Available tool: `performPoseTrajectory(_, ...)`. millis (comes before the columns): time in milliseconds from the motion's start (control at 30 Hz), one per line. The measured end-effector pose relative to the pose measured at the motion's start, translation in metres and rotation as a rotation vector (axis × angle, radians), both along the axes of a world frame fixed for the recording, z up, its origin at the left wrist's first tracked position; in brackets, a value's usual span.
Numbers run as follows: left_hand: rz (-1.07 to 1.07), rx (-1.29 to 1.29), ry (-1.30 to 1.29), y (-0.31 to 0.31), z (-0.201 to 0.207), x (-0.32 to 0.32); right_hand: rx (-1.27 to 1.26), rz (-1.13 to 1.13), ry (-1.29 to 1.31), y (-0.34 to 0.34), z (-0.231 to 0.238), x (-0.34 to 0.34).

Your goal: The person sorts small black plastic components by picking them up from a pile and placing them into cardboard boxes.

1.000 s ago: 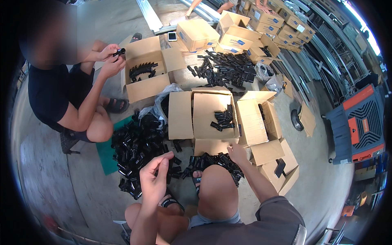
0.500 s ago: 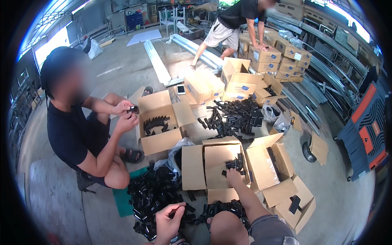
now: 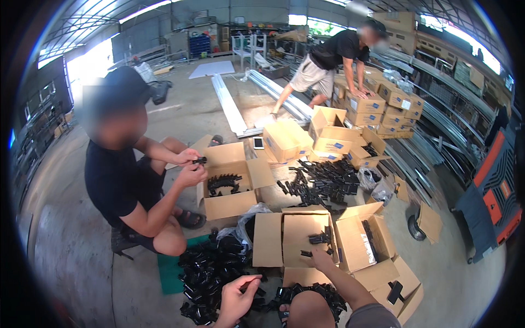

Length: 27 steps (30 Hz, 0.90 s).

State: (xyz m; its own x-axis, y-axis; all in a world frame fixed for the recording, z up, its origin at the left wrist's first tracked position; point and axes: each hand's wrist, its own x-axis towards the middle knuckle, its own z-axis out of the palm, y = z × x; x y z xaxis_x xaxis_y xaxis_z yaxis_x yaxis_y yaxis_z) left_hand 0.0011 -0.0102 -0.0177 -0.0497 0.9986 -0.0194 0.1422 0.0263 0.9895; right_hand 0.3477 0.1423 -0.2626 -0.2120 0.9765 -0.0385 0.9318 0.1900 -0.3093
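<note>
My right hand (image 3: 321, 259) reaches into the open cardboard box (image 3: 298, 221) in front of me. Its fingers are closed on a small black part (image 3: 306, 253), which sticks out to the left of them. A few more black parts (image 3: 321, 237) lie in that box, just beyond the hand. My left hand (image 3: 238, 299) hovers at the right edge of a large heap of glossy black parts (image 3: 208, 273), its fingers pressed together. Whatever they may hold is hidden. Another small heap of black parts (image 3: 292, 294) lies between my left hand and my knee.
At left, a seated co-worker (image 3: 117, 180) handles a black part (image 3: 199, 160) over an open box (image 3: 229, 205). Farther off, another person (image 3: 333, 63) leans on stacked cartons (image 3: 363, 117). More black parts (image 3: 322, 180) cover the floor ahead. A phone (image 3: 394, 292) lies on a box at right.
The whole view has shifted, so the scene sits lower and farther right. My right hand has drawn back slightly from the parts in the box, with a black part in its fingers.
</note>
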Motion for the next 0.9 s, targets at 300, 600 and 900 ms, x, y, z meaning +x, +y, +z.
performPoseTrajectory(300, -0.100, -0.078, 0.127, -0.001, -0.027, -0.010, 0.236, 0.648, 0.246, -0.045, 0.229, -0.115)
performPoseTrajectory(600, -0.259, -0.322, -0.397, -0.010, 0.001, -0.039, -0.188, 0.844, 0.137, -0.061, 0.281, -0.181)
performPoseTrajectory(900, -0.073, -0.003, -0.629, -0.021, 0.050, -0.057, 0.362, 0.259, 0.723, -0.077, 0.336, -0.227)
